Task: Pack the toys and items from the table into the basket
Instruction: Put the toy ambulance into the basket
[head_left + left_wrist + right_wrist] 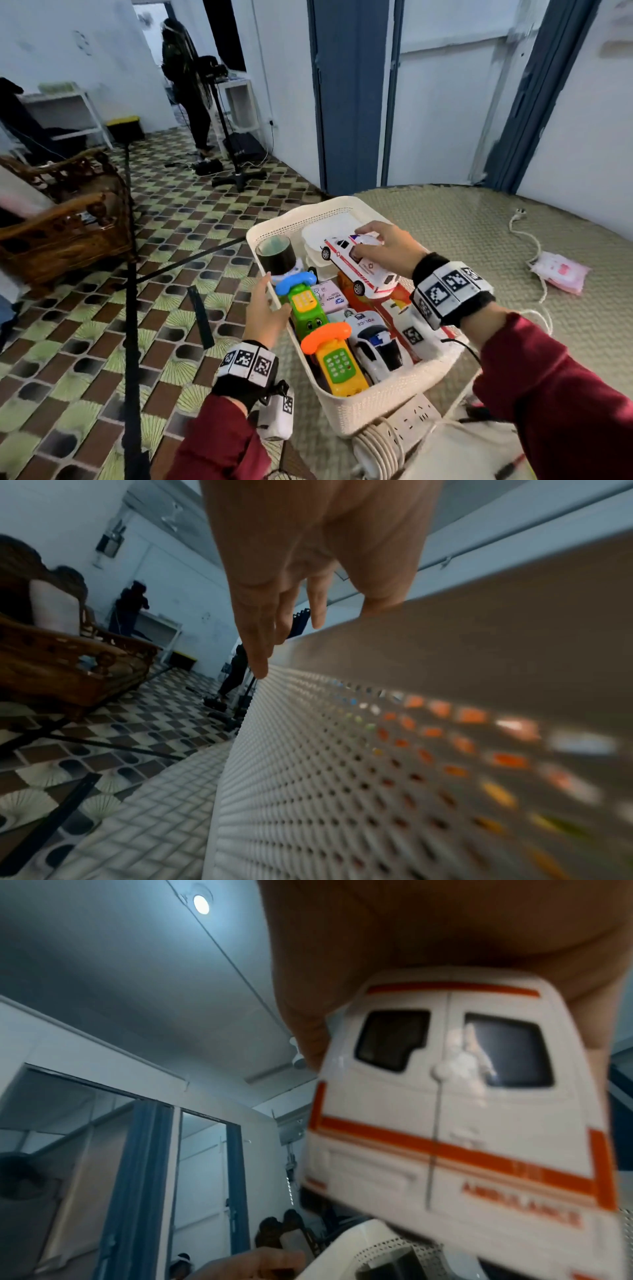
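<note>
**Ambulance held over a nearly full basket**

The round table (pixel 479 219), covered in a woven-look cloth, carried the white perforated basket (pixel 370 407) at its near-left edge, close to the drop to the tiled floor. The basket was already crowded: a stack of white lidded containers (pixel 318 240) at the far end, a dark roll of tape (pixel 275 251) in the far-left corner, two toy phones, one green (pixel 305 305) and one yellow (pixel 339 363), along the left wall, a white police car (pixel 376 342) beside them, and a small tissue pack (pixel 330 296) between.

The toy ambulance (pixel 356 263) was above the basket's middle, nose toward the far-left, tilted and not yet resting on anything that could be seen. The right hand (pixel 387 246) gripped it from above, fingers curled over the roof and thumb against the near side; the right wrist view showed the rear doors (pixel 455 1096) hanging under the palm. It looked like hollow hard plastic: light, stiff, smooth-sided and somewhat slippery, with free wheels that would likely let it roll off a sloped perch. A grasp across the roof, squeezing both flat sides, seemed the surest hold.

The left hand (pixel 265 308) lay against the basket's left wall with fingers (pixel 260 642) straight and close together, thumb hooked over the rim, probably steadying it.

A pink packet (pixel 558 274) and a white cable (pixel 527 240) lay well apart on the table.
</note>
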The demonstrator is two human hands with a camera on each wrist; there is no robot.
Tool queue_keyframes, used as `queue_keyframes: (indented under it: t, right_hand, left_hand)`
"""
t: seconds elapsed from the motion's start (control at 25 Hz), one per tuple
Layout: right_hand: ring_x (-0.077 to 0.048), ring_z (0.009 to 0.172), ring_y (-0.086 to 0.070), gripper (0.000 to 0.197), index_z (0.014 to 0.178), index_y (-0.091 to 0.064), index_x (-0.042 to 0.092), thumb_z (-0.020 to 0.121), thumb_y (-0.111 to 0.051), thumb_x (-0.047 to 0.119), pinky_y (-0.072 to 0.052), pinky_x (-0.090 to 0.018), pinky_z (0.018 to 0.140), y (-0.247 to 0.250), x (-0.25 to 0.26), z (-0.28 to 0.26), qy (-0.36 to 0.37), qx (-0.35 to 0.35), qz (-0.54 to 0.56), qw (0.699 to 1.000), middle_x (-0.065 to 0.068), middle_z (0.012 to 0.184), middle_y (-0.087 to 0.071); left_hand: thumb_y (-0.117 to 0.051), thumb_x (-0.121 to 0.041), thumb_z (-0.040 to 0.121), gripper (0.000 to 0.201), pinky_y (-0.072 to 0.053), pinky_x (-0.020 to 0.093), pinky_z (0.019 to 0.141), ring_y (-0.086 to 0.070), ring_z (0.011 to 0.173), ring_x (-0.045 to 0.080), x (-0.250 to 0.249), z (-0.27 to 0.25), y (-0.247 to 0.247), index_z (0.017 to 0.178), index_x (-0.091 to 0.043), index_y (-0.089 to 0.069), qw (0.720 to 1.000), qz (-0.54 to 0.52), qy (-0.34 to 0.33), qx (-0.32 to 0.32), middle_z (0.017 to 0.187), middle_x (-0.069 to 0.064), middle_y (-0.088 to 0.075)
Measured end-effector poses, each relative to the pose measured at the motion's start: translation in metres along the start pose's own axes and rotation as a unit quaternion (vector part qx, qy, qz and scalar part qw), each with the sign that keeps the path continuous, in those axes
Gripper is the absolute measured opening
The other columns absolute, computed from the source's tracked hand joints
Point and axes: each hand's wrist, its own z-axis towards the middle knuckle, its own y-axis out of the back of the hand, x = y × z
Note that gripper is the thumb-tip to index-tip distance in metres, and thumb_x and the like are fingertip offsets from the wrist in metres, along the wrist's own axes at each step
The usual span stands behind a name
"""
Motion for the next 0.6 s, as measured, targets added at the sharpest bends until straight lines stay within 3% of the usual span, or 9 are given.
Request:
queue_keyframes:
  t: [0.08, 0.16, 0.24, 0.32, 0.4, 0.48, 0.6]
  right_hand:
    - [-0.02, 0.093, -0.053, 0.046, 0.123, -0.055, 0.021, 0.081, -0.068, 0.032, -0.046, -0.023, 0.061, -0.016, -0.003, 0.019, -0.027, 0.011, -0.013, 0.999, -0.008, 0.114, -0.056]
    - [-0.023, 0.099, -0.053, 0.048, 0.126, -0.054, 0.018, 0.081, -0.069, 0.03, -0.043, -0.021, 0.067, -0.032, -0.01, 0.036, -0.05, 0.025, -0.043, 0.998, -0.011, 0.122, -0.055]
    - [-0.027, 0.113, -0.051, 0.051, 0.128, -0.052, 0.017, 0.081, -0.069, 0.028, -0.043, -0.025, 0.083, -0.049, -0.018, 0.051, -0.071, 0.046, -0.072, 0.994, -0.012, 0.131, -0.05]
    - [-0.028, 0.116, -0.05, 0.053, 0.128, -0.051, 0.015, 0.08, -0.071, 0.027, -0.042, -0.028, 0.09, -0.063, -0.023, 0.064, -0.084, 0.067, -0.088, 0.99, -0.014, 0.132, -0.049]
    - [-0.027, 0.117, -0.049, 0.053, 0.126, -0.052, 0.013, 0.079, -0.073, 0.026, -0.04, -0.026, 0.088, -0.073, -0.021, 0.072, -0.076, 0.095, -0.119, 0.985, -0.014, 0.13, -0.05]
    - [-0.027, 0.118, -0.048, 0.052, 0.121, -0.054, 0.01, 0.077, -0.075, 0.028, -0.038, -0.025, 0.087, -0.079, -0.017, 0.078, -0.062, 0.115, -0.155, 0.979, -0.013, 0.128, -0.052]
    - [-0.026, 0.118, -0.049, 0.055, 0.122, -0.054, 0.009, 0.076, -0.076, 0.031, -0.041, -0.025, 0.087, -0.083, -0.011, 0.08, -0.044, 0.152, -0.209, 0.965, -0.01, 0.13, -0.052]
  left_hand:
    - [-0.057, 0.011, 0.079, 0.062, -0.04, 0.015, 0.077, -0.055, 0.103, 0.012, 0.008, 0.002, -0.001, 0.134, -0.015, -0.044, 0.999, -0.042, 0.024, -0.006, 0.128, 0.006, -0.054]
    - [-0.053, 0.015, 0.08, 0.066, -0.041, 0.006, 0.073, -0.056, 0.096, -0.003, 0.015, 0.001, -0.002, 0.139, -0.012, -0.039, 0.997, -0.076, 0.026, -0.024, 0.131, 0.005, -0.052]
    - [-0.049, 0.017, 0.08, 0.067, -0.045, 0.013, 0.08, -0.056, 0.094, -0.009, 0.018, 0.003, -0.001, 0.139, -0.013, -0.039, 0.994, -0.103, 0.032, -0.02, 0.131, 0.005, -0.053]
    - [-0.049, 0.018, 0.079, 0.068, -0.047, 0.029, 0.091, -0.058, 0.105, 0.007, 0.019, 0.004, 0.001, 0.138, -0.015, -0.04, 0.992, -0.122, 0.036, -0.016, 0.133, 0.007, -0.054]
    - [-0.049, 0.019, 0.079, 0.068, -0.046, 0.033, 0.099, -0.055, 0.117, 0.016, 0.02, 0.004, 0.003, 0.137, -0.015, -0.041, 0.991, -0.132, 0.027, -0.014, 0.134, 0.009, -0.054]
    - [-0.05, 0.019, 0.08, 0.067, -0.047, 0.025, 0.096, -0.054, 0.12, 0.017, 0.021, 0.004, 0.003, 0.138, -0.014, -0.041, 0.992, -0.126, 0.023, -0.009, 0.133, 0.009, -0.054]
    - [-0.052, 0.017, 0.081, 0.064, -0.046, 0.005, 0.08, -0.057, 0.108, 0.007, 0.019, 0.003, 0.004, 0.136, -0.015, -0.043, 0.993, -0.116, 0.019, -0.007, 0.13, 0.006, -0.056]
